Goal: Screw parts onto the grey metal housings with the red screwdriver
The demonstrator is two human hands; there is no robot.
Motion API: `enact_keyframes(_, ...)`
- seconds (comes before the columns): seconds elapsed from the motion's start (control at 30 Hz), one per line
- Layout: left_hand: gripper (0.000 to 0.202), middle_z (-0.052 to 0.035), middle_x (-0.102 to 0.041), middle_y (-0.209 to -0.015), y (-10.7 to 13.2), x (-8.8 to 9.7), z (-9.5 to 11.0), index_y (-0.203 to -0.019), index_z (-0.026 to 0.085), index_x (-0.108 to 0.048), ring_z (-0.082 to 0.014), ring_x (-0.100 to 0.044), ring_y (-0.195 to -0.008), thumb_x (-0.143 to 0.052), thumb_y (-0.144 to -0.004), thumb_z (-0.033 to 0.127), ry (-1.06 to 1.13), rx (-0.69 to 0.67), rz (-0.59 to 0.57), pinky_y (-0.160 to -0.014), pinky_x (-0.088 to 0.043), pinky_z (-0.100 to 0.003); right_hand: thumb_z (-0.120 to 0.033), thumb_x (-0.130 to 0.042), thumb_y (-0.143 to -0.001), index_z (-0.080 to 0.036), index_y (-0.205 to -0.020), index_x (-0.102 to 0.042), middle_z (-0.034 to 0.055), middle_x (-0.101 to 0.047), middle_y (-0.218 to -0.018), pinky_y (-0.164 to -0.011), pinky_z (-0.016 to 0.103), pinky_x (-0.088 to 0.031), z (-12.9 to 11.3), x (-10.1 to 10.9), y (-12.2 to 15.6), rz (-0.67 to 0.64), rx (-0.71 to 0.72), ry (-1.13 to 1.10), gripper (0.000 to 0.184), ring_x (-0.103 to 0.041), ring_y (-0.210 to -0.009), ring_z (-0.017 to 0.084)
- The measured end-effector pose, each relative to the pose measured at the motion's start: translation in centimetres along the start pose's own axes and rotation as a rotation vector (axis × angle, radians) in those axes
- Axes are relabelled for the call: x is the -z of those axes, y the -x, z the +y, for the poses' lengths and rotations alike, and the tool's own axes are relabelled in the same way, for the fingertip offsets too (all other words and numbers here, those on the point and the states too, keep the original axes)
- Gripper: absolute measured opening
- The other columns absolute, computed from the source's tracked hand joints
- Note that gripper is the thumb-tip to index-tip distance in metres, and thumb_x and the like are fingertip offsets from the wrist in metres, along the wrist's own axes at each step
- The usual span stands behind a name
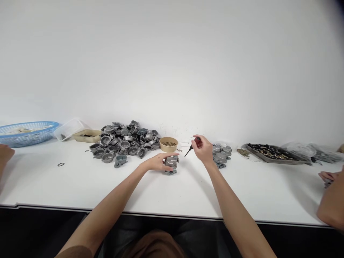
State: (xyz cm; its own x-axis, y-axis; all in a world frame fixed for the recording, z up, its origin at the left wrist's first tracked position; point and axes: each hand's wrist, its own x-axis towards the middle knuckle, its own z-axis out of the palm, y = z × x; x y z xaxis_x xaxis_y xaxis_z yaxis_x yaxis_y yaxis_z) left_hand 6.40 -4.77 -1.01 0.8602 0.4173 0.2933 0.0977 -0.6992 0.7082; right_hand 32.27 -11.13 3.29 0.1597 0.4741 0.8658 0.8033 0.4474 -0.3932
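On the tabletop [107,190], at far left, stands a blue basket [40,137], with another person's hand [5,152] in front. Next come a clear tub [70,127], a tan tray [80,138], a black ring [61,164] nearer the front, and a heap of grey castings [125,143]. The left hand [158,163] has its grip closed around a casting [173,163] standing before a bowl [168,148] of screws. The right hand [203,148] has its grip closed on a screwdriver [191,147], tip down, near but apart from that casting. Beyond are more castings [221,156], loose screws [243,152], a dark tray [274,161] and plastic bags [299,148].
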Motion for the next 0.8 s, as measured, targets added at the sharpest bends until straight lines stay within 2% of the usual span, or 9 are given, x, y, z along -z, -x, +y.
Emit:
enact_keyframes(0.1,0.077,-0.0032,-0.062,-0.137,0.1,0.0,-0.1,-0.147,0.034,-0.049,-0.0243,-0.061,-0.115,-0.08,-0.077,0.039,-0.002,0.015,0.0,-0.096,-0.05,-0.034,-0.038,-0.06,-0.09,-0.016,-0.122,-0.067,0.0028,-0.064,-0.077,-0.065,0.03,-0.053,-1.0,0.3,0.2,0.119,-0.005,-0.111,0.039,-0.06,-0.063,0.016)
enact_keyframes(0.23,0.076,-0.0038,-0.063,-0.135,0.1,0.0,-0.2,-0.146,0.033,-0.051,-0.0247,-0.061,-0.114,-0.08,-0.076,0.037,-0.024,0.031,0.013,-0.097,-0.049,-0.034,-0.041,-0.059,-0.092,-0.016,-0.133,-0.062,-0.0003,-0.057,-0.073,-0.058,0.028,-0.052,-1.9,0.1,0.3,0.122,-0.107,-0.294,0.048,-0.057,-0.059,0.014)
enact_keyframes(0.47,0.076,-0.0057,-0.063,-0.134,0.0,-0.1,0.0,-0.146,0.03,-0.051,-0.0245,-0.062,-0.112,-0.079,-0.076,0.034,-0.011,0.023,0.019,-0.092,-0.05,-0.033,-0.044,-0.062,-0.091,-0.018,-0.136,-0.061,-0.0004,-0.053,-0.076,-0.05,0.025,-0.049,-3.1,-1.0,0.6,0.083,-0.181,-0.477,0.052,-0.055,-0.059,0.012)
enact_keyframes(0.67,0.078,-0.0061,-0.063,-0.133,-0.1,-0.2,-0.1,-0.146,0.03,-0.05,-0.0248,-0.063,-0.109,-0.08,-0.075,0.037,-0.026,0.046,0.028,-0.088,-0.052,-0.032,-0.042,-0.063,-0.091,-0.017,-0.135,-0.061,0.0003,-0.055,-0.079,-0.053,0.025,-0.049,-2.8,-1.3,0.8,0.039,-0.162,-0.493,0.05,-0.058,-0.062,0.013)
enact_keyframes(0.8,0.077,-0.0064,-0.061,-0.137,-0.1,-0.1,-0.1,-0.146,0.029,-0.051,-0.0262,-0.061,-0.116,-0.08,-0.075,0.037,-0.034,0.041,0.024,-0.094,-0.05,-0.033,-0.042,-0.064,-0.091,-0.017,-0.134,-0.062,0.0002,-0.055,-0.078,-0.053,0.026,-0.049,-2.8,-1.2,0.8,0.031,-0.157,-0.493,0.049,-0.058,-0.062,0.013)
